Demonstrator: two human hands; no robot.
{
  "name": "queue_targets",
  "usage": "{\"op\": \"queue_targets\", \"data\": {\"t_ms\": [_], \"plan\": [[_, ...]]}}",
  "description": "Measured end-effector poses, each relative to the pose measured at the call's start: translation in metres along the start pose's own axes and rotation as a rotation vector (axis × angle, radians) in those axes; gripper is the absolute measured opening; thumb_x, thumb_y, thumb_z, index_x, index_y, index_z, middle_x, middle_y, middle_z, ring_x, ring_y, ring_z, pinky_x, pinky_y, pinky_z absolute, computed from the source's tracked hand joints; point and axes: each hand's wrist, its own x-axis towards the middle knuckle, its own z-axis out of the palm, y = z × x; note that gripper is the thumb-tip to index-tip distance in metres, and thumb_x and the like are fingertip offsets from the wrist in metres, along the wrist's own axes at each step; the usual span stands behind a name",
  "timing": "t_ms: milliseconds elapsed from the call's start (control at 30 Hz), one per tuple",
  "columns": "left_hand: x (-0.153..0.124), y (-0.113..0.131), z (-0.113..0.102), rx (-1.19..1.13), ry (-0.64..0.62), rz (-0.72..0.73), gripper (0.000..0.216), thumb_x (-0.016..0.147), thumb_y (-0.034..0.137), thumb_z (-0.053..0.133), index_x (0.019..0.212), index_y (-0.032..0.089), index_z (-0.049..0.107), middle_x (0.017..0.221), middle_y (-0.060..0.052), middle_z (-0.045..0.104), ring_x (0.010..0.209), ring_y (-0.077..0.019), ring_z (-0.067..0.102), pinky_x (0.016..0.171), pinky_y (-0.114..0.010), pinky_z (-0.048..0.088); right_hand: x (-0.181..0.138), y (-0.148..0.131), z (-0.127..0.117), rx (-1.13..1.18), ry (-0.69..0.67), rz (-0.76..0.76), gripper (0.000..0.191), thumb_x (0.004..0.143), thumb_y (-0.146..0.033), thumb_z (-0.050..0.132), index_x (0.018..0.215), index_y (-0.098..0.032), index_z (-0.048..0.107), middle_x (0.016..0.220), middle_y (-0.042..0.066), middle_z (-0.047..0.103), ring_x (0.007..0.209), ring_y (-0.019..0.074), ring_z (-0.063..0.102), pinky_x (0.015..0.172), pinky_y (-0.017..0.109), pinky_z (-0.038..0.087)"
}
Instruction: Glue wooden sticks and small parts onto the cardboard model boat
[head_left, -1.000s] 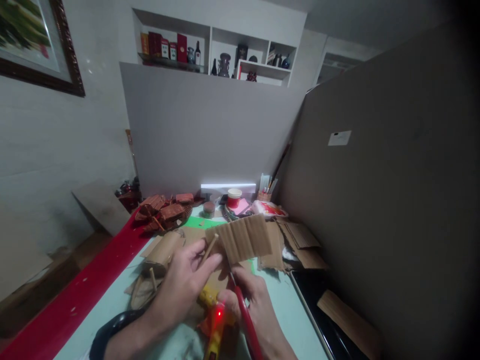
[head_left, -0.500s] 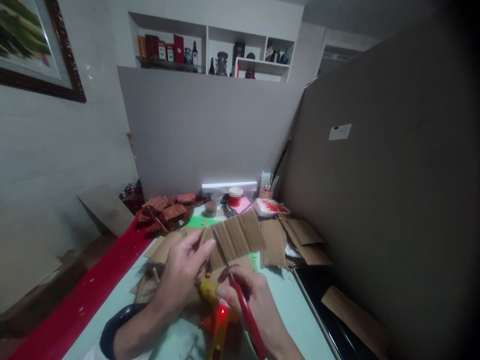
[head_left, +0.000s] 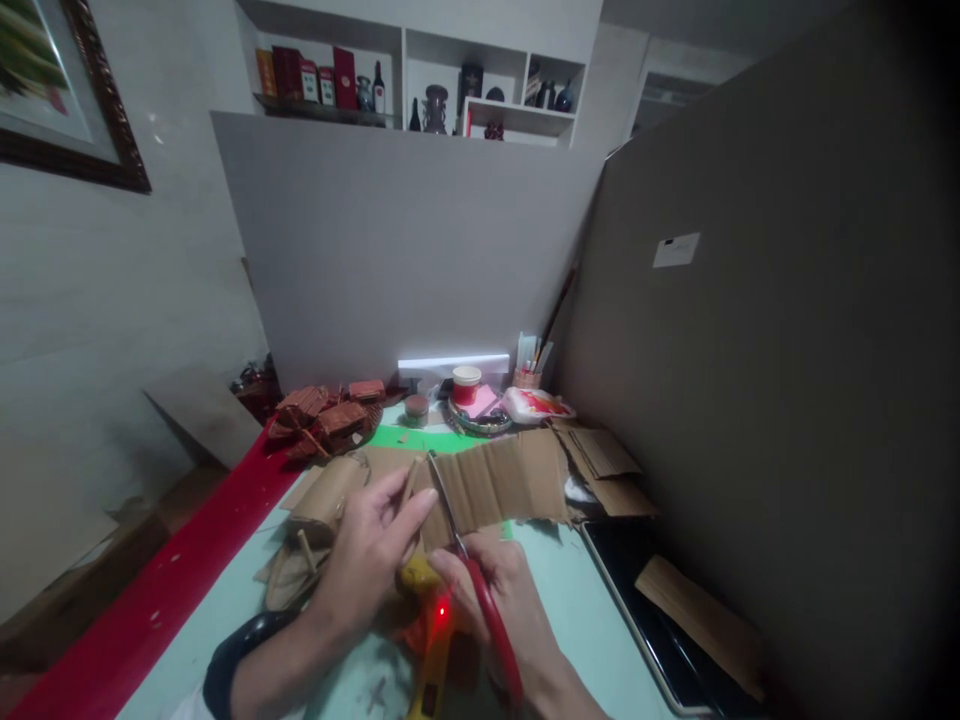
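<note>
My left hand (head_left: pixel 367 555) pinches the left end of a ribbed corrugated cardboard sheet (head_left: pixel 499 480) held just above the table. My right hand (head_left: pixel 495 590) grips red-handled scissors (head_left: pixel 480 590), whose blades (head_left: pixel 444 495) are opened against the sheet's left part. A yellow glue gun (head_left: pixel 431 650) with a lit red lamp lies on the table beneath both hands. A black band is on my left wrist (head_left: pixel 236 650).
Rolled and flat cardboard pieces (head_left: pixel 322 500) lie left of my hands, more scraps (head_left: pixel 604 460) at the right. Small brown cardboard models (head_left: pixel 326 415), a red cup (head_left: pixel 466 384) and a pen holder (head_left: pixel 526 375) stand at the back. Grey partitions (head_left: pixel 750 350) close in the back and right. A dark tablet (head_left: pixel 645 610) lies right.
The cardboard sheet has dropped lower and flatter. The scissor blades have come up into its left part. The view tilted slightly down and left.
</note>
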Motion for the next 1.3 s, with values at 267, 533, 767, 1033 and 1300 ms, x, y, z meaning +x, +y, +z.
{"op": "queue_targets", "data": {"t_ms": [267,533,767,1033,1300], "plan": [[0.000,-0.001,0.005,0.005,0.008,0.017,0.023,0.084,0.039,0.067,0.074,0.019,0.060,0.055,0.008,0.037,0.047,-0.0102,0.031,0.044,-0.021,0.029,0.005,-0.001,-0.003,0.061,-0.036,0.054,0.036,0.077,-0.044,0.067,0.058,-0.018,0.051,0.054,-0.002,0.047,0.052,0.0118,0.042,0.049,0.024,0.033],[-0.002,-0.005,0.007,-0.064,-0.004,-0.045,0.025,0.084,0.040,0.069,0.094,0.017,0.067,0.057,0.007,0.045,0.049,-0.0108,0.039,0.050,-0.021,0.038,0.002,0.000,0.001,0.048,0.040,0.084,0.047,0.081,-0.050,0.063,0.052,-0.022,0.037,0.053,-0.004,0.038,0.052,0.0106,0.032,0.049,0.026,0.028],[0.004,-0.016,0.000,-0.152,-0.029,-0.047,0.029,0.084,0.044,0.069,0.087,0.016,0.060,0.057,0.010,0.034,0.047,-0.0058,0.023,0.043,-0.018,0.019,0.010,-0.002,-0.002,0.083,-0.060,0.126,0.045,0.071,-0.053,0.073,0.055,-0.020,0.047,0.054,-0.003,0.045,0.054,0.0121,0.041,0.051,0.025,0.033],[0.007,-0.008,0.000,-0.242,0.075,-0.050,0.031,0.079,0.043,0.073,0.080,0.016,0.058,0.054,0.013,0.026,0.043,-0.0037,0.016,0.041,-0.017,0.013,0.011,-0.015,-0.024,0.313,-0.305,0.102,0.053,0.067,-0.065,0.076,0.069,-0.019,0.048,0.059,-0.005,0.046,0.052,0.0090,0.041,0.047,0.022,0.031],[0.002,-0.019,0.002,-0.152,0.131,0.004,0.031,0.082,0.044,0.071,0.076,0.017,0.059,0.054,0.010,0.032,0.045,-0.0056,0.024,0.040,-0.017,0.019,0.004,-0.010,-0.016,0.360,-0.282,0.200,0.059,0.074,-0.074,0.064,0.064,-0.019,0.046,0.056,-0.005,0.041,0.048,0.0076,0.034,0.041,0.021,0.024]]}}
